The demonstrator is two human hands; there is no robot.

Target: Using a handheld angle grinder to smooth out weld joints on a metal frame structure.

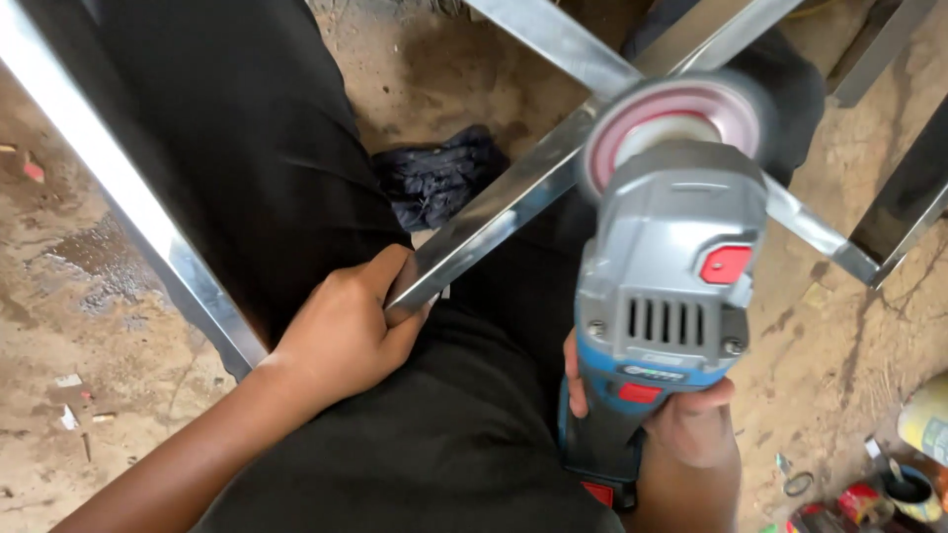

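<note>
My right hand (pixel 681 424) grips the blue body of an angle grinder (pixel 664 286) with a grey head and red button. Its spinning disc (pixel 671 123) is blurred and meets a shiny square steel tube (pixel 494 219) near where that tube crosses other tubes. My left hand (pixel 346 331) wraps around the near end of that same tube, thumb along its edge. The tube frame rests over my lap in black trousers.
Another steel tube (pixel 118 188) runs diagonally at the left. More tubes (pixel 839 242) cross at the upper right. A dark cloth (pixel 434 178) lies on the dirt floor. Small cans and tins (pixel 908 489) sit at the bottom right.
</note>
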